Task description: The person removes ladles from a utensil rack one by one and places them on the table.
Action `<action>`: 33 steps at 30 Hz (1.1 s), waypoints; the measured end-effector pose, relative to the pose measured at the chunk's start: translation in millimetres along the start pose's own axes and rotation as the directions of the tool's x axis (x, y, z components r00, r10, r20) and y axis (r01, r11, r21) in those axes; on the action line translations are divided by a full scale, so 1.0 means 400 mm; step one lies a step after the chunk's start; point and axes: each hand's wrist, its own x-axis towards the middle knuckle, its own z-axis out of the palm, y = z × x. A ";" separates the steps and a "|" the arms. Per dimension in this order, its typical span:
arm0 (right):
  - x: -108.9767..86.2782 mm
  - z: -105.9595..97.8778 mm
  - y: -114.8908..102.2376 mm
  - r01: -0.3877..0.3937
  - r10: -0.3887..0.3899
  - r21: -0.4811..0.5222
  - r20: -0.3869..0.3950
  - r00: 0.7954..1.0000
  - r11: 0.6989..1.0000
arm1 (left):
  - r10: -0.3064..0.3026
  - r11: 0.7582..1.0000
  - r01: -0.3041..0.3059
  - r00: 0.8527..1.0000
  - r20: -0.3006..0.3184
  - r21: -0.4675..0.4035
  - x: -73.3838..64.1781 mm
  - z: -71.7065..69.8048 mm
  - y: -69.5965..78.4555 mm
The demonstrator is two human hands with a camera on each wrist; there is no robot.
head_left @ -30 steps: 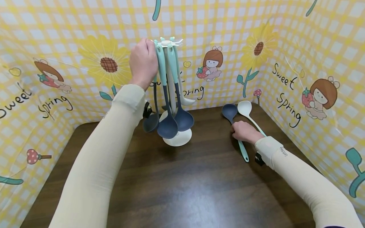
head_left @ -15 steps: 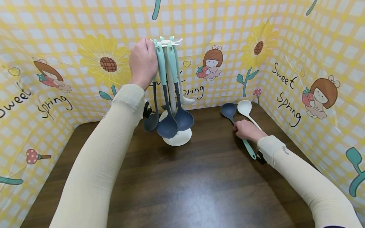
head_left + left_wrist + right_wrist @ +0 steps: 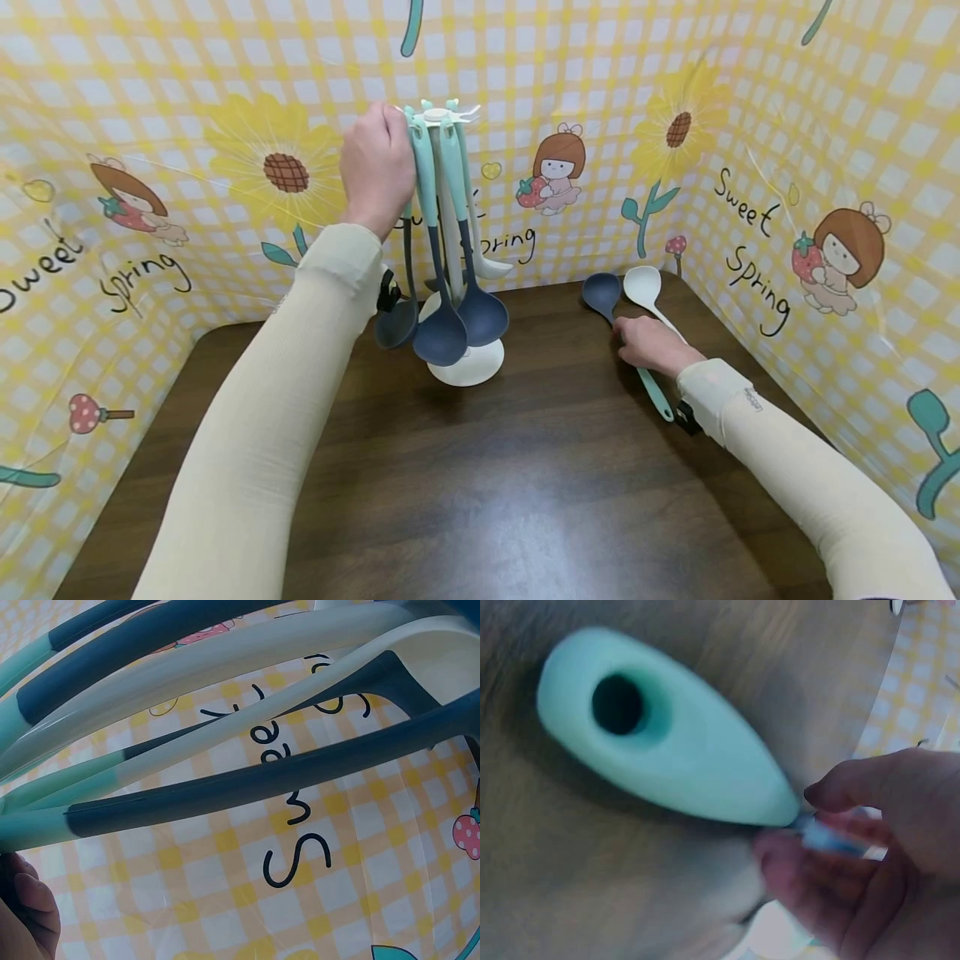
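My left hand [image 3: 377, 167], fingers curled, grips the top left of a white utensil rack [image 3: 467, 367]; its exact hold is hidden. Dark blue ladles [image 3: 441, 337] and white utensils with mint handles hang on the rack. In the left wrist view, curled fingers [image 3: 36, 896] sit just under a mint handle [image 3: 34, 829]. On the right, my right hand [image 3: 651, 344] holds a dark blue ladle [image 3: 602, 293] by its shaft, lying on the table. The right wrist view shows its mint handle end [image 3: 682, 742] pointing away from my thumb and fingers.
A white ladle [image 3: 642, 286] lies beside the blue one, partly behind my right hand. The dark wooden table [image 3: 480, 475] has checked yellow cloth walls [image 3: 600, 75] at its back and sides.
The right hand has moved slightly right, and the blue ladle's handle end has swung right towards the white ladle. Over the last half second little moves. The left hand stays at the rack.
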 end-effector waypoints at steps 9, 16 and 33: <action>-0.024 -0.073 -0.163 0.029 -0.036 -0.064 -0.122 0.992 0.998 | 0.002 1.000 -0.002 1.000 -0.017 -0.018 0.002 -0.004 0.004; -0.017 -0.122 -0.312 0.173 -0.180 -0.050 -0.249 0.952 0.984 | -0.002 1.000 0.001 1.000 -0.014 -0.022 -0.004 -0.004 0.005; 0.093 -0.198 -0.498 0.283 -0.170 0.341 -0.324 0.930 0.897 | -0.001 0.999 0.001 1.000 -0.004 -0.042 -0.013 -0.010 0.009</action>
